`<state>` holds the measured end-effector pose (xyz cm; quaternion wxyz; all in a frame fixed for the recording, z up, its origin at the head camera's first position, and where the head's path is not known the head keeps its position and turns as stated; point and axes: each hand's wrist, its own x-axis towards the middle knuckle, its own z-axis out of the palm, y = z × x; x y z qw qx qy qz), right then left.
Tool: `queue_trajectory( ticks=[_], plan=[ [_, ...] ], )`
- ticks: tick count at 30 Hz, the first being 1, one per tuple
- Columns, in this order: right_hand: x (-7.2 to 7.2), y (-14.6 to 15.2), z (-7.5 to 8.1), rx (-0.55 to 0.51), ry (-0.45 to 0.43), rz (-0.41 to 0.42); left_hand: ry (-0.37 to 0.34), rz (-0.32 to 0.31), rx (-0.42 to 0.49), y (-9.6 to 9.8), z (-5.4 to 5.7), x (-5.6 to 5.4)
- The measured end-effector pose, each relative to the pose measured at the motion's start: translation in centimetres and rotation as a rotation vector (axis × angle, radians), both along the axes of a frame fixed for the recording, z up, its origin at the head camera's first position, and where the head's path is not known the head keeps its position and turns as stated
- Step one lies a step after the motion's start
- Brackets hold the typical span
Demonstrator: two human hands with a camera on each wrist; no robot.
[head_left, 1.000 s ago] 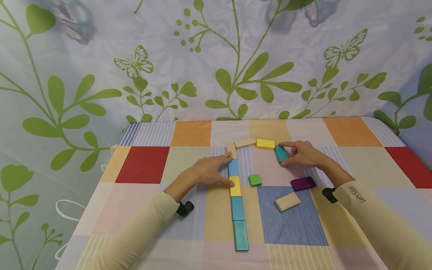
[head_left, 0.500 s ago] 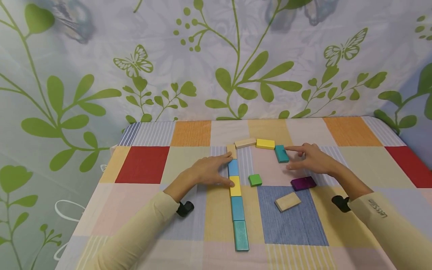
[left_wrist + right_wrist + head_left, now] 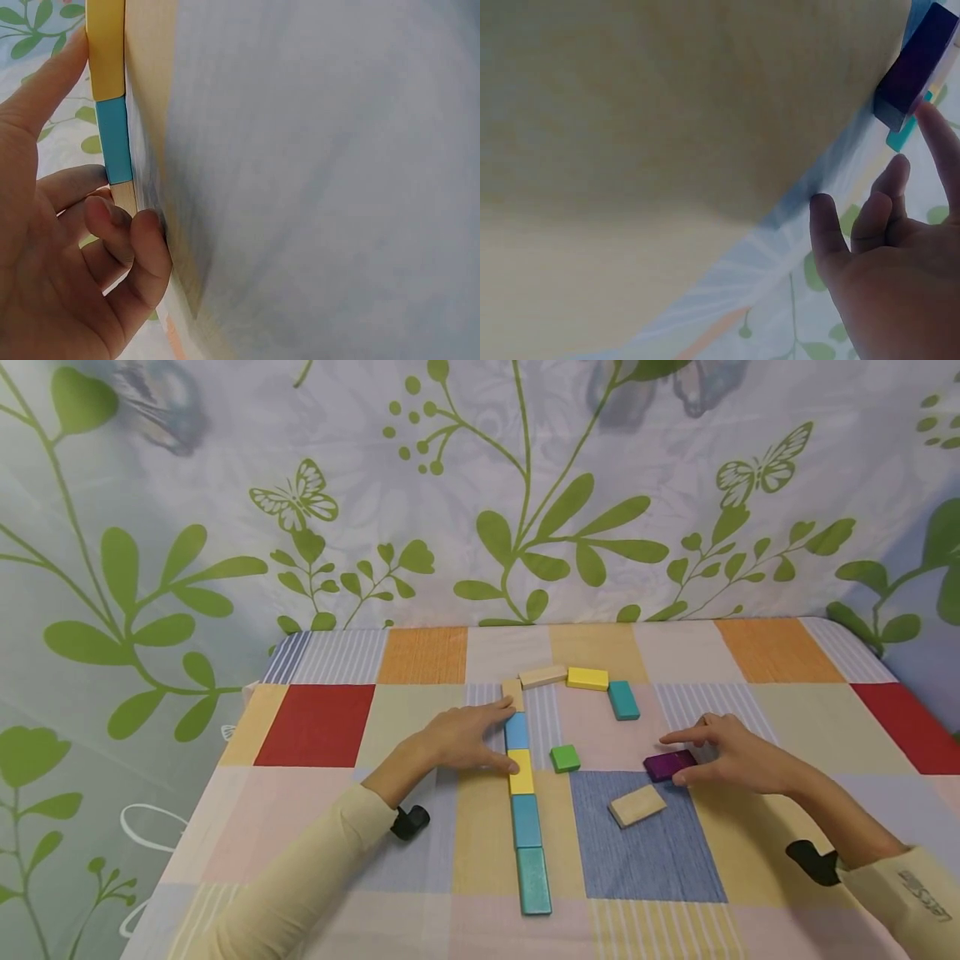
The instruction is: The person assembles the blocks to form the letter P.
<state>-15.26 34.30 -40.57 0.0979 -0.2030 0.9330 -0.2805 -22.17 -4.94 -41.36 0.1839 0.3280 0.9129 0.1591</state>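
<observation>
My left hand (image 3: 465, 739) rests on a straight column of flat toy blocks. Its thumb touches the yellow block (image 3: 521, 777) and its index finger the wooden block (image 3: 512, 692) at the far end, with a light blue block (image 3: 517, 732) between them. My right hand (image 3: 738, 753) is at the purple block (image 3: 663, 767), thumb overlapping its near right side and index finger stretched out beyond its far side. In the right wrist view the fingers spread near the purple block (image 3: 919, 64). The left wrist view shows the ring and little fingers loosely curled.
Two teal-blue blocks, one being the teal block (image 3: 534, 881), continue the column nearer me. From its far end, a wooden block (image 3: 543, 677), a yellow block (image 3: 587, 678) and a teal block (image 3: 623, 700) curve right. A green block (image 3: 566, 758) and wooden block (image 3: 637, 806) lie loose inside.
My right hand has let go of the teal block at the curve's end and moved toward me and right, to the purple block. My left hand has stayed in place.
</observation>
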Motion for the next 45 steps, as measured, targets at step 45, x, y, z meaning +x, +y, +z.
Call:
queue_trajectory(
  ticks=[45],
  plan=[
    [-3.8,-6.1,-0.6,0.045,0.175,0.043,0.005,0.001,0.009,0.0,-0.2,-0.1]
  ],
)
